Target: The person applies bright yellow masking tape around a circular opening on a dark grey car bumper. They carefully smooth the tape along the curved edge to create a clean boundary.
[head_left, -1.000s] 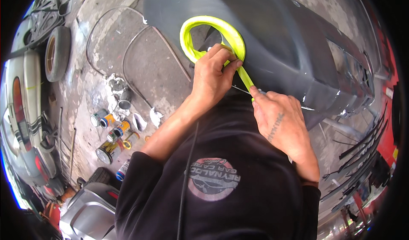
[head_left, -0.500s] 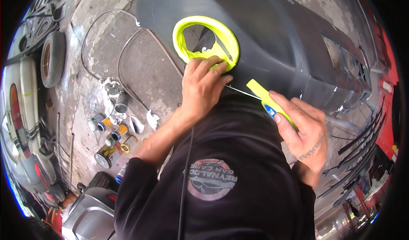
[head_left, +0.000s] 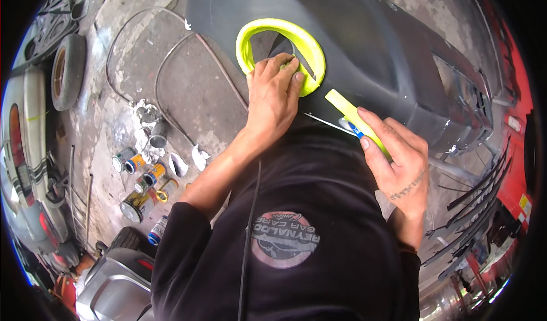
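Note:
A dark grey car bumper (head_left: 364, 53) lies before me, with a round opening edged in bright yellow masking tape (head_left: 313, 50). At the opening's near edge is my left hand (head_left: 273, 90), its fingers bent together on the tape; the fingertips are partly hidden. My right hand (head_left: 401, 155) grips a yellow tape roll (head_left: 347, 107), seen nearly edge-on with blue print inside its core. The roll is held just off the bumper's near edge, right of the opening. A thin pale strip (head_left: 325, 121) runs between the hands; I cannot tell what it is.
Several small cans (head_left: 151, 175) stand on the stained floor at left, near crumpled paper (head_left: 145, 121). A hose (head_left: 162, 64) curls beyond them. Farther left are a tyre (head_left: 68, 73) and old bumpers (head_left: 34, 133). Dark strips (head_left: 478, 195) and red bodywork (head_left: 518, 167) are at right.
My left hand has shifted up and slightly right, its fingers farther into the opening. My right hand and the tape roll have moved slightly up and left.

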{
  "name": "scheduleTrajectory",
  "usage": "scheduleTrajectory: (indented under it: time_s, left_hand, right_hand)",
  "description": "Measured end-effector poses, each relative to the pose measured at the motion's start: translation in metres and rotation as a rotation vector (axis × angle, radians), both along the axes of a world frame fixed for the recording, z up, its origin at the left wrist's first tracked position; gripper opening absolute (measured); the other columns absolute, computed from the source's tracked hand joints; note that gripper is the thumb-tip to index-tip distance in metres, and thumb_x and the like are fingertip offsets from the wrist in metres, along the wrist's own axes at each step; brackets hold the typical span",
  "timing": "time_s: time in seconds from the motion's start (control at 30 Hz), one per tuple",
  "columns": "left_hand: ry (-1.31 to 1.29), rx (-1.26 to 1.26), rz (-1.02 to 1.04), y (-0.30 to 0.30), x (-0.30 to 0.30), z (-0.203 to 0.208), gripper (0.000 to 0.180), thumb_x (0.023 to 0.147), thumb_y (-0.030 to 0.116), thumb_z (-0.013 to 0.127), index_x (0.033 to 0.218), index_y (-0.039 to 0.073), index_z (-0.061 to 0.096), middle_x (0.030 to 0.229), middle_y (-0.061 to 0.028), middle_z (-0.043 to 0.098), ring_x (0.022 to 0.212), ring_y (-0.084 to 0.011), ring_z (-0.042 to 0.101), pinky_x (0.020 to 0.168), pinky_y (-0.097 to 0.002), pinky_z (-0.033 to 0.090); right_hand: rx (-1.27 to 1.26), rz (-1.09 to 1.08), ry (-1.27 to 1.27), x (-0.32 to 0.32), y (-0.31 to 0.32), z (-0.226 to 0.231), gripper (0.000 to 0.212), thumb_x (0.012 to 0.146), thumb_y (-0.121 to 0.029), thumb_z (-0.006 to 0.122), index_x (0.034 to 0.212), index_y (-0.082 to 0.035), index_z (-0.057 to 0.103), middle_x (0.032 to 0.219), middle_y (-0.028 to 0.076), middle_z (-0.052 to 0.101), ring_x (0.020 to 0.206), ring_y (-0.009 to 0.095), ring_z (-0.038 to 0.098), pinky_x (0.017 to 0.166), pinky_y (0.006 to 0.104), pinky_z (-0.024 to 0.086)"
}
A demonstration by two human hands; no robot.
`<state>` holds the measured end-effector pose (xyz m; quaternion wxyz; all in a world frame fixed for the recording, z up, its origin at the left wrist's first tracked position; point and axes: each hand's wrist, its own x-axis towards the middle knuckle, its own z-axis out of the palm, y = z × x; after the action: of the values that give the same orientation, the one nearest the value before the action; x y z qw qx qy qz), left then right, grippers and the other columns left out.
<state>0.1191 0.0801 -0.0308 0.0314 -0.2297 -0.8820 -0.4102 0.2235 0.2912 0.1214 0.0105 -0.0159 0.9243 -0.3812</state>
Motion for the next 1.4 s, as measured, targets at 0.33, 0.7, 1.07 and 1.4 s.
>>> scheduleTrajectory:
  time_s: [0.33,0.7,1.07,1.4]
  left_hand:
    - [-0.013,0.172,0.035,0.010,0.004,0.012,0.034,0.091,0.019,0.086,0.115,-0.001,0.073,0.123,-0.0166,0.070,0.107,-0.0366,0.067,0.092,-0.0468,0.053]
    - [-0.992,0.725,0.004,-0.018,0.008,0.056,0.017,0.099,0.013,0.084,0.109,0.000,0.080,0.089,0.0005,0.076,0.077,-0.0041,0.062,0.069,-0.0229,0.049]
    - [-0.670,0.492,0.317,-0.016,-0.049,0.023,0.011,0.094,0.006,0.082,0.100,-0.003,0.082,0.075,-0.0044,0.073,0.059,-0.0085,0.060,0.054,-0.0289,0.048]
    - [-0.568,0.343,0.242,-0.001,-0.059,-0.004,0.017,0.092,0.009,0.082,0.105,-0.002,0.083,0.090,-0.0134,0.081,0.079,-0.0194,0.076,0.074,-0.0352,0.060]
  right_hand:
    - [0.035,0.023,0.072,0.000,0.003,-0.003,0.044,0.090,-0.001,0.079,0.133,-0.006,0.075,0.082,0.010,0.062,0.062,0.030,0.060,0.059,0.0413,0.051]
    - [0.118,0.146,0.108,-0.011,-0.017,-0.011,0.046,0.088,-0.001,0.080,0.134,-0.008,0.074,0.084,0.007,0.061,0.065,0.027,0.065,0.060,0.0415,0.056]
    - [0.401,0.261,0.134,-0.018,-0.041,-0.001,0.051,0.089,0.002,0.077,0.139,-0.008,0.072,0.093,0.009,0.060,0.070,0.025,0.063,0.061,0.0414,0.057]
    - [0.525,0.311,0.129,-0.023,-0.051,-0.005,0.037,0.093,-0.005,0.074,0.129,0.004,0.072,0.088,0.010,0.057,0.070,0.024,0.064,0.058,0.0387,0.057]
